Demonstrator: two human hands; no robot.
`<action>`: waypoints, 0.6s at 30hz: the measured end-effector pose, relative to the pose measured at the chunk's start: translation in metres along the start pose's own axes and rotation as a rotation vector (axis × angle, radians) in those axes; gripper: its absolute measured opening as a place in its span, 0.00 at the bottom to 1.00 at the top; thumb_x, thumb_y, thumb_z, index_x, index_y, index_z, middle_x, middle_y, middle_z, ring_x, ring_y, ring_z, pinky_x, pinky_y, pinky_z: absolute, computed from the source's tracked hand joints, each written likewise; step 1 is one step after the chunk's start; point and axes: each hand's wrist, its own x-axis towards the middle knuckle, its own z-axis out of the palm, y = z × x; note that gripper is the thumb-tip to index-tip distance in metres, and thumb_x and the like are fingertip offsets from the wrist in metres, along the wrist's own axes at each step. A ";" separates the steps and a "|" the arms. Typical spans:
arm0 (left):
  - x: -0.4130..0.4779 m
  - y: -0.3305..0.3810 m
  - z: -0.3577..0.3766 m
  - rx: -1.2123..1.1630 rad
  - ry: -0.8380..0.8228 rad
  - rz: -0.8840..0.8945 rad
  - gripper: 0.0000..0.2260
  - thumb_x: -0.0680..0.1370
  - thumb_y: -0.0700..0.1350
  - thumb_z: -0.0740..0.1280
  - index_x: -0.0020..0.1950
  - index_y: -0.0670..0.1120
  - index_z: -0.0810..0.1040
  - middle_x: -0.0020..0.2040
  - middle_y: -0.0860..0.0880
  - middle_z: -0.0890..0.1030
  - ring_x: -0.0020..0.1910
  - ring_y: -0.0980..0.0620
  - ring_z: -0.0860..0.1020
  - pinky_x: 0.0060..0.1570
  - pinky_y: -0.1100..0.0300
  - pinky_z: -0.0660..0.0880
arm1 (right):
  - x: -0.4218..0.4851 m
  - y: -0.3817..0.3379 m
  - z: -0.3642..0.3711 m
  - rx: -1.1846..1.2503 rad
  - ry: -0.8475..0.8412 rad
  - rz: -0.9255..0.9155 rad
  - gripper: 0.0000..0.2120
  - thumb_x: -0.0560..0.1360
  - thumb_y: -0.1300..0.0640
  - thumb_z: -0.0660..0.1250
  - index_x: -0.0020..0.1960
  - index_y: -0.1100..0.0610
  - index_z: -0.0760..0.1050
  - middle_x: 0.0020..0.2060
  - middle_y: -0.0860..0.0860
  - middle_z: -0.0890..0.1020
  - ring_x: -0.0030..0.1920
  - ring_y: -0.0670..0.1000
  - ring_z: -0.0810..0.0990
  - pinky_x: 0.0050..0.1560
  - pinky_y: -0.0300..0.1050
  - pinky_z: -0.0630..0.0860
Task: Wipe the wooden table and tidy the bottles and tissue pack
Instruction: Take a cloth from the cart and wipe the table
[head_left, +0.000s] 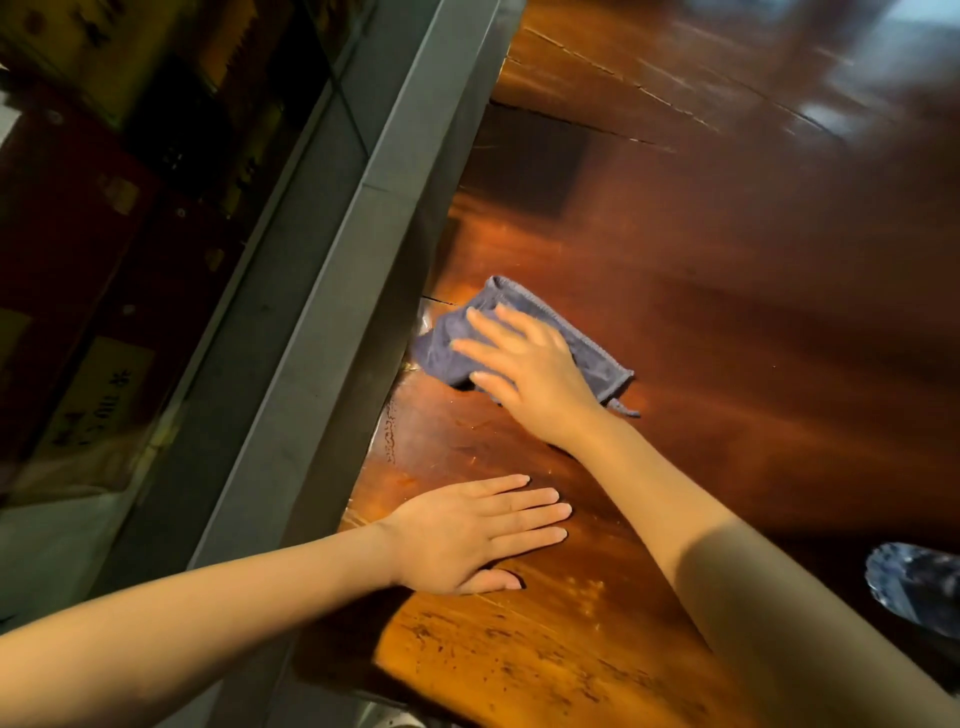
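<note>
A glossy dark wooden table (727, 249) fills the right side of the head view. My right hand (524, 371) lies flat on a folded blue-grey cloth (447, 343), pressing it onto the table close to the table's left edge. My left hand (478, 530) rests palm down on the wood nearer to me, fingers together and holding nothing. A clear plastic bottle (914, 587) shows partly at the right edge, behind my right forearm. No tissue pack is in view.
A grey metal frame (332, 291) runs diagonally along the table's left edge. Behind it, glass covers boxes with yellow and red labels (93, 395). Cracks cross the far part of the table.
</note>
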 end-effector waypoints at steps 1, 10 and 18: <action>0.000 0.000 0.000 0.006 0.004 -0.001 0.26 0.81 0.58 0.49 0.76 0.47 0.55 0.77 0.49 0.57 0.76 0.50 0.51 0.75 0.52 0.44 | -0.011 -0.005 0.004 -0.014 -0.018 -0.028 0.18 0.77 0.52 0.62 0.66 0.48 0.71 0.71 0.49 0.67 0.72 0.58 0.62 0.68 0.58 0.59; -0.001 0.001 -0.001 -0.003 0.007 -0.022 0.26 0.81 0.59 0.50 0.76 0.48 0.57 0.77 0.49 0.58 0.76 0.51 0.53 0.75 0.54 0.52 | -0.109 0.021 0.005 -0.227 -0.041 -0.030 0.29 0.66 0.53 0.75 0.65 0.46 0.70 0.68 0.48 0.72 0.67 0.54 0.72 0.60 0.51 0.73; 0.000 0.000 -0.001 0.041 -0.005 0.000 0.26 0.81 0.58 0.49 0.76 0.47 0.56 0.77 0.49 0.58 0.76 0.50 0.52 0.75 0.51 0.48 | 0.002 0.035 -0.014 -0.129 0.083 0.087 0.21 0.76 0.56 0.64 0.69 0.52 0.68 0.72 0.53 0.66 0.73 0.58 0.62 0.69 0.54 0.63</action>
